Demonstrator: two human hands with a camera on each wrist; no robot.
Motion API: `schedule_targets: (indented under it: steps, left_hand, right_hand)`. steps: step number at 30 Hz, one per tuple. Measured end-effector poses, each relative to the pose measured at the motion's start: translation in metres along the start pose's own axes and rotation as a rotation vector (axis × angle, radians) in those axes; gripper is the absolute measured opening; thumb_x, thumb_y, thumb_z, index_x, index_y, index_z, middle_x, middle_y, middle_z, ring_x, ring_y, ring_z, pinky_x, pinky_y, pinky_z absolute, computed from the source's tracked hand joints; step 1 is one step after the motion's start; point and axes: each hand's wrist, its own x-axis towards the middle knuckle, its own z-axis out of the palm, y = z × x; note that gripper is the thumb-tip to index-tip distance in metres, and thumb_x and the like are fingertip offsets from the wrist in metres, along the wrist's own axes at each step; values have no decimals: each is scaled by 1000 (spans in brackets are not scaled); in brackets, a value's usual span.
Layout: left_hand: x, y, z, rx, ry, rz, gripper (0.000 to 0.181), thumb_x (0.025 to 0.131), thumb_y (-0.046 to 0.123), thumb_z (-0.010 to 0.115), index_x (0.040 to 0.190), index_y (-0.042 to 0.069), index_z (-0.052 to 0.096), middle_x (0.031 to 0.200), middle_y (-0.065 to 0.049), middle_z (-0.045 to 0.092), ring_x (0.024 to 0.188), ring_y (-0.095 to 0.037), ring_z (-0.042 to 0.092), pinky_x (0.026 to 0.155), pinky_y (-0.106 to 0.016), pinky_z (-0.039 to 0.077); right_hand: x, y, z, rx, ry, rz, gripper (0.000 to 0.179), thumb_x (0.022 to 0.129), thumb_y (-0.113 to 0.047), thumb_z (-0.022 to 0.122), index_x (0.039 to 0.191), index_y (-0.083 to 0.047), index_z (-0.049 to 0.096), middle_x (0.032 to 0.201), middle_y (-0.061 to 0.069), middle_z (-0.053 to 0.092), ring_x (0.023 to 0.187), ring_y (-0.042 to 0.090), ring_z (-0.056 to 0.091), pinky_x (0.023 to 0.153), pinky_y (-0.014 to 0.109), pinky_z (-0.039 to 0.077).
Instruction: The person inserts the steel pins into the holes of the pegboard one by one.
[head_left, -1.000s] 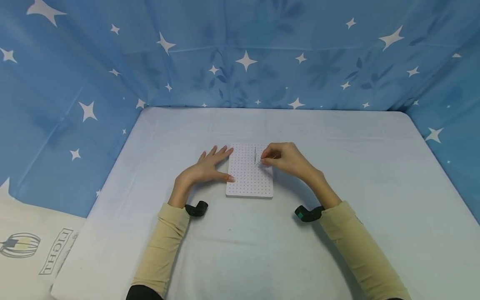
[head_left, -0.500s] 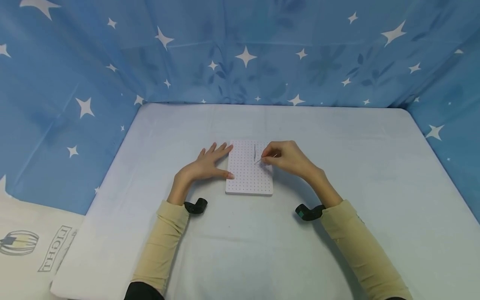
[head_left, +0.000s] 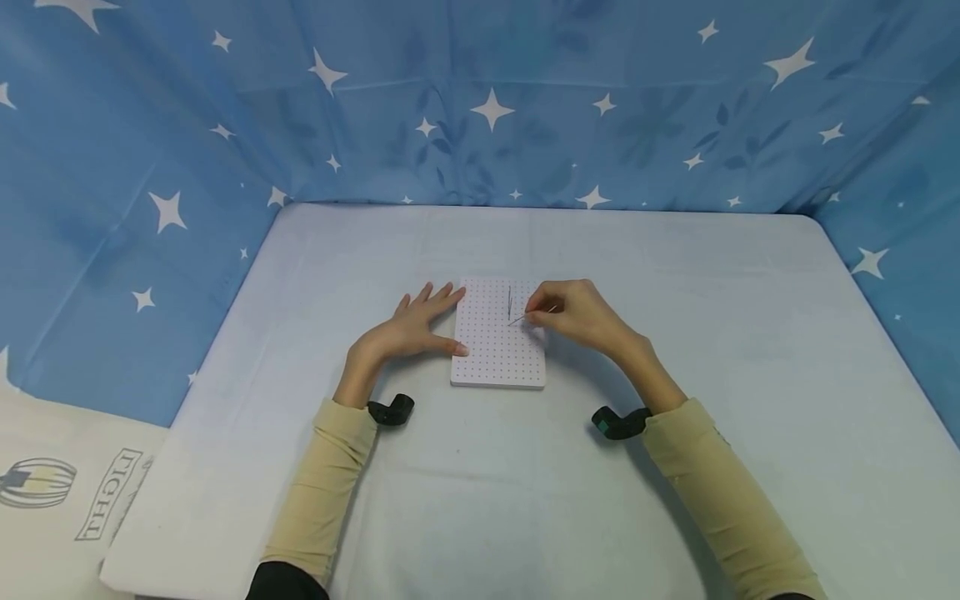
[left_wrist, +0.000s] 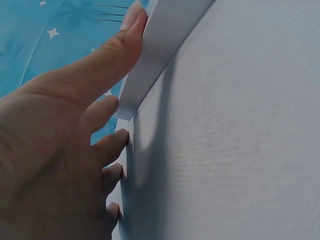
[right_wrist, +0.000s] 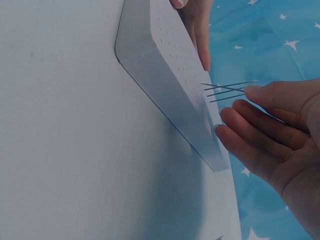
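Observation:
A white board with rows of small holes (head_left: 495, 358) lies flat on the table. My left hand (head_left: 412, 336) is spread at its left side, thumb on the near left edge and index fingertip by the far left corner. My right hand (head_left: 577, 314) is over the board's right part, pinching a thin metal pin (head_left: 517, 320) between thumb and index finger. That pin slants, its free end pointing left, close over the holes. Several similar pins (right_wrist: 225, 94) stand in the board; the held one crosses them in the right wrist view.
A white cloth covers the table (head_left: 480, 483). Blue curtain with white stars (head_left: 492, 108) hangs behind and at both sides. A pale printed cloth (head_left: 52, 483) shows at the lower left. Each wrist wears a black camera (head_left: 618, 422).
The held pin's free end has shifted slightly nearer to me over the board. My left hand stays in place on the board; the whole view has tilted down a little less.

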Motion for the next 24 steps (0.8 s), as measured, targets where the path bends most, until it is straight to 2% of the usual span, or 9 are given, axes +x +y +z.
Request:
schedule_targets:
  steps: [15,24]
  left_hand:
    - [-1,1,0,-13,4,-4,105,87,47,80,167,25,15,174,-5,4,160,-29,-12,126,-56,-14]
    - [0,-1,1,-12,9,-9,106,86,50,80,167,28,15,174,-3,4,161,-28,-12,127,-55,-14]
  right_hand:
    - [6,-2,5,22,-2,-9,4,94,-8,73,98,-7,75,100,7,76,96,23,73,87,40,61]
    - [12,-5,12,31,0,3,5,94,-8,74,97,-7,78,96,7,77,84,19,69,77,33,58]
